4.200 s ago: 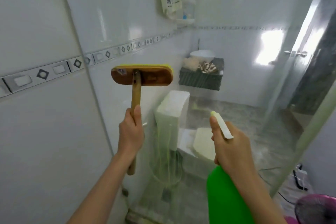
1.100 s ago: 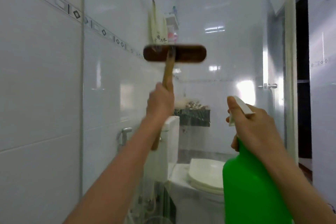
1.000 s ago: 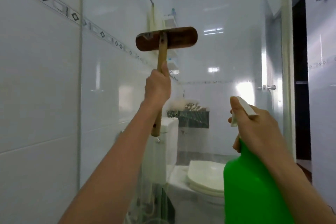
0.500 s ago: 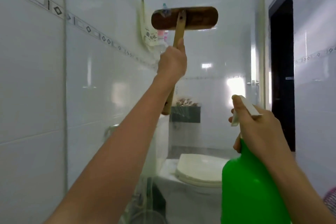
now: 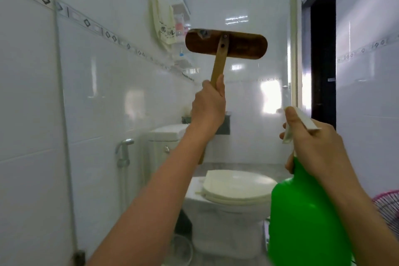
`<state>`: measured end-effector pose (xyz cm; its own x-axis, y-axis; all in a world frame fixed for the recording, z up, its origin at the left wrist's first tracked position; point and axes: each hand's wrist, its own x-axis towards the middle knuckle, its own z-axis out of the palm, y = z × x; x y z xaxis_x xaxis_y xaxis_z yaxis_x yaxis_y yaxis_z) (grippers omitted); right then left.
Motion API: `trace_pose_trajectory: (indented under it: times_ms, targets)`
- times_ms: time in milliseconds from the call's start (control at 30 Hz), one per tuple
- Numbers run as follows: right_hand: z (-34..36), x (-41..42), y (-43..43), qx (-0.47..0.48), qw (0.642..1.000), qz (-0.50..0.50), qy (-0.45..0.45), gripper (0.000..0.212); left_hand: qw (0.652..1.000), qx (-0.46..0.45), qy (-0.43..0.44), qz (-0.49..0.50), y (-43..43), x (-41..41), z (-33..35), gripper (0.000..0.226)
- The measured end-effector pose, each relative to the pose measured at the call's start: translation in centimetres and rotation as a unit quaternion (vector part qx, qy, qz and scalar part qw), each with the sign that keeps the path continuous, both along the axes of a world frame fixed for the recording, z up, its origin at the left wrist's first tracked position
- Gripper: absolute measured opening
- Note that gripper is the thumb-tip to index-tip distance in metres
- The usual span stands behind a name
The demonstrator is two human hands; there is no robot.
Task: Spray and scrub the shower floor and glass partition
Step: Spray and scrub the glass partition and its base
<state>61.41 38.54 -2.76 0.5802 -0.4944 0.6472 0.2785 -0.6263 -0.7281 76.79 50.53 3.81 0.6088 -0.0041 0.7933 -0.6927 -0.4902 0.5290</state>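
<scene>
Glass partition (image 5: 103,97): head view, upright, directly ahead, between person and toilet (image 5: 235,190). Scrub brush (image 5: 226,44) raised before upper glass, wooden back toward camera; contact with glass unclear. Left hand (image 5: 208,103): grip wrapped round brush handle. Right hand (image 5: 313,142): grip round white trigger head of green spray bottle (image 5: 302,211), lower right.

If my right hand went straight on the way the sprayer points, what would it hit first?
Probably the glass partition: the right hand aims the green spray bottle forward at it, and the toilet stands behind the pane. The gap is hard to judge.
</scene>
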Motion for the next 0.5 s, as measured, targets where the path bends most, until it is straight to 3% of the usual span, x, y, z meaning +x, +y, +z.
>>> trace_pose_trajectory:
  times_ms: [100, 167, 367, 433, 500]
  targets:
    - [-0.8, -0.7, 0.1, 0.001, 1.000, 0.008, 0.018, 0.060, 0.997, 0.052, 0.040, -0.034, 1.3, -2.0, -11.3, 0.046]
    - [-1.0, -1.0, 0.4, 0.000, 1.000, 0.002, 0.027, 0.054, 0.992, 0.111, 0.047, -0.033, 2.1, -2.9, -14.6, 0.043]
    - [0.0, -0.1, 1.9, 0.007, 1.000, 0.004, 0.015, 0.062, 0.995, 0.098, -0.027, -0.022, -0.5, -1.6, -2.9, 0.041]
    - [-0.2, 0.3, 2.7, 0.019, 1.000, 0.004, 0.013, 0.060, 0.995, 0.085, -0.039, -0.023, 0.0, -0.8, -3.4, 0.039]
    - [-0.8, 0.6, 3.5, 0.025, 0.999, 0.019, 0.022, 0.057, 0.996, 0.079, -0.013, -0.033, 2.1, 0.0, -8.5, 0.040]
